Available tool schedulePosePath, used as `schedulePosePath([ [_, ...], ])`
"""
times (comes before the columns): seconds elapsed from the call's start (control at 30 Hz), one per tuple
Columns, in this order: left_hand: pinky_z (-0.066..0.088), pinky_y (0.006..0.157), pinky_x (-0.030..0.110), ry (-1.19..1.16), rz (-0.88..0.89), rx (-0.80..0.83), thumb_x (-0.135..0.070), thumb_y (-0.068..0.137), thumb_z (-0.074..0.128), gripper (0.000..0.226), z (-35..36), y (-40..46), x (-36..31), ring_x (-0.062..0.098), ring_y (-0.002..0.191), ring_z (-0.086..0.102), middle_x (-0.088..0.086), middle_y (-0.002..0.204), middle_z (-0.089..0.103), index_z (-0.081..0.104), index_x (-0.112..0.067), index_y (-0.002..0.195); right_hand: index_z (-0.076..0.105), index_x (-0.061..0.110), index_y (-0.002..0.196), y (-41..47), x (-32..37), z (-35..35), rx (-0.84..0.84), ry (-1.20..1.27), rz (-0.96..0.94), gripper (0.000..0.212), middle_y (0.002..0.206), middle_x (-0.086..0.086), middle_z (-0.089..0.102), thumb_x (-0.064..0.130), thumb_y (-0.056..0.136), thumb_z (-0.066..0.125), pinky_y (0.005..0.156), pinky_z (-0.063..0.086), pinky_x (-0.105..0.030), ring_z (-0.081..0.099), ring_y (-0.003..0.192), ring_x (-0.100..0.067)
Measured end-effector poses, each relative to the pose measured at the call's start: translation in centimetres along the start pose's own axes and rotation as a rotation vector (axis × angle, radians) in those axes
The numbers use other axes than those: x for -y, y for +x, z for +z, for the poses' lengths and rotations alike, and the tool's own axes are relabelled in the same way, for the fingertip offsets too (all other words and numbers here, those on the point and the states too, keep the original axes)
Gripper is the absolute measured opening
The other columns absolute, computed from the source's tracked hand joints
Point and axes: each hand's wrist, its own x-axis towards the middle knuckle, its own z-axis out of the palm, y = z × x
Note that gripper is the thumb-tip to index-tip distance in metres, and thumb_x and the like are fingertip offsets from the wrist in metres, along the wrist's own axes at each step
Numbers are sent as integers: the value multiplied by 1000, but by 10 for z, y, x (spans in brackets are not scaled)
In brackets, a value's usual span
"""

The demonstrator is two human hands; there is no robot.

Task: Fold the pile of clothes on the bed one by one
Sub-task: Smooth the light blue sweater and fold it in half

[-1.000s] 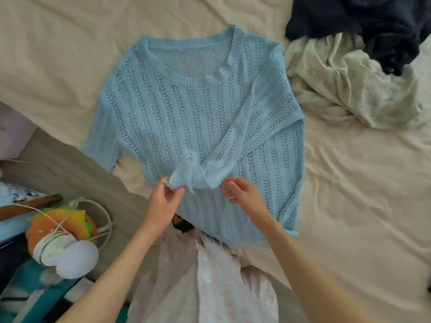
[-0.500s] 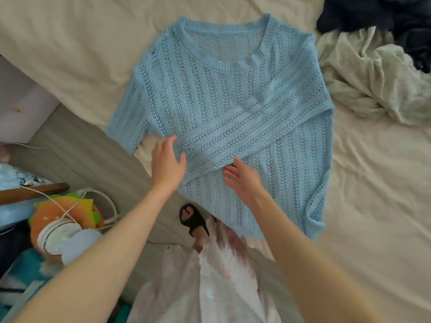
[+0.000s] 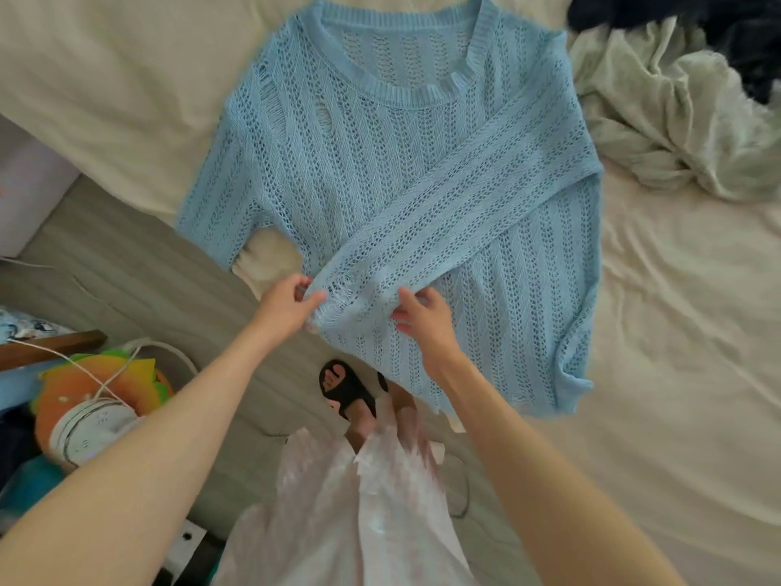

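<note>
A light blue open-knit sweater [image 3: 380,175] is spread flat on the cream-sheeted bed [image 3: 676,332] in the upper middle of the frame, one sleeve [image 3: 456,213] folded diagonally across its front. The sleeve's cuff is pinched by the left hand [image 3: 287,306] and the right hand [image 3: 422,319], fingers curled round the knit. At upper right a crumpled pale garment [image 3: 659,116] is seen, with a dark garment [image 3: 697,23] cut off by the frame edge.
</note>
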Motion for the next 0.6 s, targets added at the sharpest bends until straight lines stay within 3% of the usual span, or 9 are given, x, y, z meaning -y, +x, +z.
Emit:
schedulePosePath([
  [0.07, 48, 71, 30, -82, -87, 72, -23, 89, 63, 41, 8, -6, 14, 23, 93, 59, 12, 111, 60, 53, -2, 123, 54, 21, 92, -3, -11, 0, 103, -78, 66, 9, 93, 2, 67, 29, 95, 55, 76, 48, -27, 63, 79, -7],
  [0.13, 50, 76, 34, -205, -140, 87, -21, 89, 63, 35, 12, -8, 22, 26, 98, 59, 15, 114, 61, 57, -3, 119, 55, 18, 95, -3, -21, 2, 141, -125, 116, 9, 92, -1, 68, 27, 95, 56, 76, 47, -28, 61, 81, -9],
  [0.23, 44, 76, 28, -295, -135, 21, -20, 90, 61, 19, 10, -11, 21, 17, 92, 55, 10, 109, 63, 60, -12, 108, 57, 13, 102, 0, -29, 3, 27, -125, 109, 10, 78, 0, 68, 17, 95, 52, 67, 46, -24, 62, 71, -9],
  [0.37, 41, 84, 36, 118, -126, -232, -11, 90, 58, 43, 17, -28, 9, 31, 108, 52, 18, 130, 47, 43, -5, 130, 59, 17, 108, -7, -35, -27, -253, -359, -53, 16, 88, 4, 64, 21, 95, 49, 64, 41, -21, 59, 78, -10],
  [0.43, 43, 83, 40, 272, 8, -322, -7, 88, 57, 48, 30, -49, -4, 35, 110, 50, 21, 131, 41, 40, -5, 133, 59, 15, 113, -17, -37, -56, -386, -479, -141, 21, 88, 7, 59, 21, 95, 50, 63, 37, -19, 57, 78, -7],
  [0.5, 42, 89, 42, 358, 183, -302, -6, 87, 57, 48, 50, -70, -18, 36, 114, 47, 21, 130, 41, 42, -4, 133, 59, 8, 112, -25, -40, -90, -528, -642, -263, 22, 96, -4, 61, 16, 93, 53, 75, 39, -27, 56, 93, -21],
  [0.6, 24, 112, 44, 490, 322, -77, -11, 91, 51, 52, 88, -88, -36, 35, 137, 23, 18, 149, 24, 36, -8, 141, 59, 6, 115, -33, -47, -138, -651, -936, -267, 30, 113, -14, 58, 20, 88, 61, 90, 36, -42, 49, 110, -33],
])
